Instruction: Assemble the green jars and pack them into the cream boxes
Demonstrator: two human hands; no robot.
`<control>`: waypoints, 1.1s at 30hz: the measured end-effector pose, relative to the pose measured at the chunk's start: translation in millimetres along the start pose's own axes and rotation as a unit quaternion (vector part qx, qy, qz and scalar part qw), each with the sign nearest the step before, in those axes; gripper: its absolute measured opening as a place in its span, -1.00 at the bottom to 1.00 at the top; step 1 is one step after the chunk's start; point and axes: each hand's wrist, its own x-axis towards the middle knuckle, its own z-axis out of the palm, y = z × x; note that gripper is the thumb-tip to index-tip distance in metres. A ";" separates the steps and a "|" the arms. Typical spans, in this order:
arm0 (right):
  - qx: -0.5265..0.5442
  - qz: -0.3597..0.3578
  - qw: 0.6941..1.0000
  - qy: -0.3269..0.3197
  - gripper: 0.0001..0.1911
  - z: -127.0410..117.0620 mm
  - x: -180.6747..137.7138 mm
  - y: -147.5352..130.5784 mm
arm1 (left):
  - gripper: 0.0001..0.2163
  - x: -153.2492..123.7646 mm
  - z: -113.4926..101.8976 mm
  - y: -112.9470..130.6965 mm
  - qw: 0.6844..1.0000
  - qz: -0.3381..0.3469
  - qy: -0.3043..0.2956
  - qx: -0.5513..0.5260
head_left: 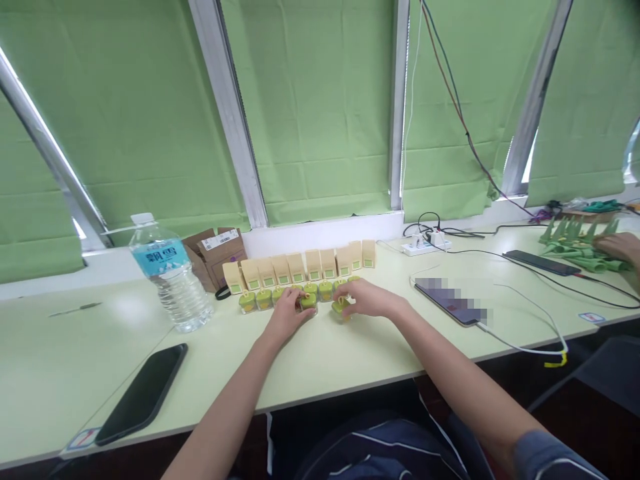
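My left hand (290, 310) has its fingers closed round a small clear jar with a green lid (309, 302), low over the table. A second green-lidded jar (341, 307) sits in the curled fingers of my right hand (367, 298), a little to the right and slightly tilted. Just beyond both hands stands a row of similar green-lidded jars (263, 299), partly hidden by my fingers. Behind that row, several small kraft-paper packets with green labels (298, 268) stand upright in a line.
A large water bottle (173, 273) and an opened cardboard box (215, 257) stand left. A black phone (143, 395) lies near the front edge. Rightward are a charging phone (450, 303), a power strip (425, 245), cables, and another person's hand (620, 248) at green pieces (575, 248).
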 end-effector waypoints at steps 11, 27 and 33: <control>-0.130 -0.013 0.988 0.081 -0.67 33.9 39.9 0.3 | -0.67 1.1 -4.7 -1.2 1.000 0.003 -0.022 -0.017; -0.011 0.165 0.973 0.164 -0.62 19.2 9.5 86.6 | -0.60 -3.7 -4.2 7.6 0.997 -0.008 -0.050 0.061; 0.021 0.204 0.965 0.161 -0.68 6.9 -0.2 89.2 | -0.61 -3.4 -5.1 8.9 0.997 -0.006 -0.051 0.064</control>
